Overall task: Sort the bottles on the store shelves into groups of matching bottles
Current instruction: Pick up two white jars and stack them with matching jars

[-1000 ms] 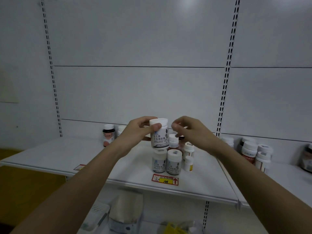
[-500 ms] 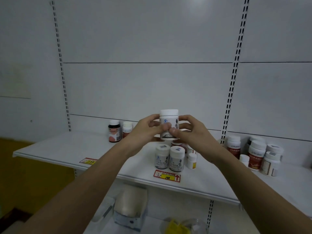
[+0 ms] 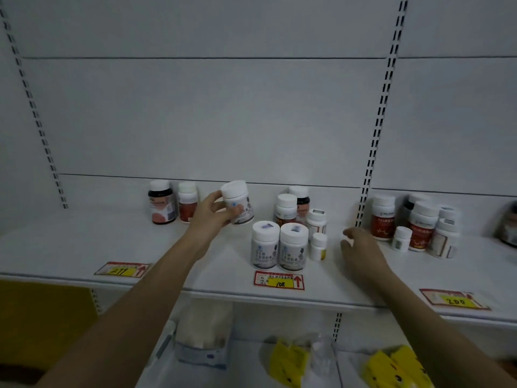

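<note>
On the shelf (image 3: 84,247), far left at its front edge, a red-and-yellow price tag (image 3: 122,269) reads roughly "219". Behind it, against the back wall, stand a dark bottle (image 3: 161,202) with a pink-and-white label and, just beside it, a white-capped red bottle (image 3: 188,202); their print is too blurred to read.

The left hand (image 3: 211,215) grips a white bottle (image 3: 237,202) round its body, thumb on the near side and fingers curled behind. It is raised off the shelf, its long axis tilted with the cap up and to the left; a small blue mark and dark characters show on the label, unreadable.

To the right, two matching white bottles (image 3: 277,245) stand upright and touching near the front edge, with the same blue mark and dark lettering. Below them a second tag (image 3: 279,280) reads "108" beside a red arrow. Behind stand red-labelled bottles (image 3: 291,208) and two small white ones (image 3: 317,233).

The right hand (image 3: 359,249) hovers just above the shelf, fingers loosely spread and holding nothing. Past it another cluster of red-labelled bottles (image 3: 414,222) stands upright, and a third tag (image 3: 454,301) reads about "200".
</note>
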`<move>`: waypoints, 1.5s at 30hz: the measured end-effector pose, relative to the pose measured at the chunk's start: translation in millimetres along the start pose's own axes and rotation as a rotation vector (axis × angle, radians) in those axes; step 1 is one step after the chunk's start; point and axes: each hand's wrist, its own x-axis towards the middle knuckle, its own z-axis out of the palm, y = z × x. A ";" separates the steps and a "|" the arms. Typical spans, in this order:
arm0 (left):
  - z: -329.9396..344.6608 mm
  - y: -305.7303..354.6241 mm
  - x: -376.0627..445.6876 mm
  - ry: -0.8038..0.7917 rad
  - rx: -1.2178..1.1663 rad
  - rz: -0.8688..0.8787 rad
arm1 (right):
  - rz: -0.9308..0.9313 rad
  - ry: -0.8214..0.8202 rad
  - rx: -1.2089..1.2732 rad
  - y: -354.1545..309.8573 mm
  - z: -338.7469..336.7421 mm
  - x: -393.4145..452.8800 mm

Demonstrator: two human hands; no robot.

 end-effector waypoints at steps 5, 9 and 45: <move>6.7 -43.1 15.8 -0.094 0.044 -0.079 | -0.067 -0.035 -0.261 12.8 19.5 -2.2; 15.5 -49.6 17.8 -0.170 0.092 -0.087 | -0.088 -0.033 -0.271 13.9 20.6 -1.1; -40.9 59.2 -45.3 -0.028 0.877 0.051 | -0.348 -0.169 0.012 -129.7 -63.4 -10.9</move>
